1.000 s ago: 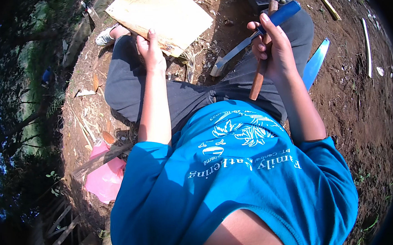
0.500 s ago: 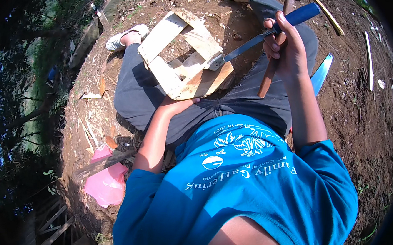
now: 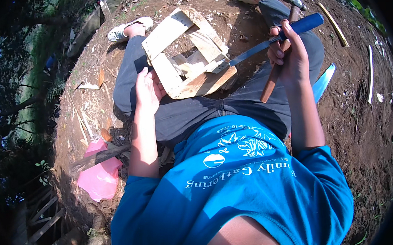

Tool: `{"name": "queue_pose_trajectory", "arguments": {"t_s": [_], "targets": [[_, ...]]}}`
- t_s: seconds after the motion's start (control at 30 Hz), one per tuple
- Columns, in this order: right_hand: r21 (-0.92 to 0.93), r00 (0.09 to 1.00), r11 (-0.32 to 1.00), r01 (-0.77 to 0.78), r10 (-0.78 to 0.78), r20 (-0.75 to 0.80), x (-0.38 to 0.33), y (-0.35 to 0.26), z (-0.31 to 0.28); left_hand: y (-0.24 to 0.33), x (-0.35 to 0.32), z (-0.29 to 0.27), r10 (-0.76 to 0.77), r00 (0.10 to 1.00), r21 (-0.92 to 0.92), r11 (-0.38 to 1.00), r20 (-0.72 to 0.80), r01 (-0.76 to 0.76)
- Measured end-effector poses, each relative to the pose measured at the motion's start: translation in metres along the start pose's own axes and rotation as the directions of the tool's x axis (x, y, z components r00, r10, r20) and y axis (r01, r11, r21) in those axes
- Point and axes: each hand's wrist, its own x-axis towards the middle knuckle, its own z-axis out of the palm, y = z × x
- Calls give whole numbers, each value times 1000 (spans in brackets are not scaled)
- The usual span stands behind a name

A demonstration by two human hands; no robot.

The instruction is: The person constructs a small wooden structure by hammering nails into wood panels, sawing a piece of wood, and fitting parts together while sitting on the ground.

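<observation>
A box-like frame of pale wooden boards [image 3: 167, 31] rests tilted between my thighs, with a gap in its middle. My left hand [image 3: 149, 91] is at its left side, palm up, thumb apart, fingers loosely bent against or just beside the boards; I cannot tell whether they touch. Off to the right, my right hand [image 3: 291, 56] is closed round two tools at once. One is a hammer [image 3: 270, 83] with a brown wooden handle, head up. The other is a chisel [image 3: 308, 23] with a blue handle, its long metal blade pointing at the frame's right corner.
A blue blade-like strip [image 3: 324, 84] lies beside my right thigh. Thin wood strips [image 3: 334, 24] are on the soil farther right. At my left are a pink plastic bag [image 3: 98, 181], a dark stick [image 3: 101, 158] across it, and wood scraps.
My left hand has left the frame's near edge and moved up to its left side. The right hand still holds both tools; the chisel's tip has drawn slightly right.
</observation>
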Motion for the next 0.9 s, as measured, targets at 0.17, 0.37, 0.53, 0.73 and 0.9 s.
{"name": "queue_pose_trajectory", "arguments": {"t_s": [0.17,0.37,0.53,0.73,0.9], "targets": [[1,999,1000,-20,20,-39,0,4,2,-15,3,46,125,987,245,964,-96,-98],[33,1000,999,2,-2,-2,1,1,-6,41,43,37,3,997,463,885,71,-35],[53,999,999,7,-5,-36,4,-1,-12,108,110,3,-213,951,810,583,224,-60],[48,997,999,-1,4,-75,8,4,-19,123,175,1,-161,970,981,92,184,-171],[52,996,998,-44,48,-79,11,11,-20,112,166,-10,-12,985,985,-3,170,-170]]}}
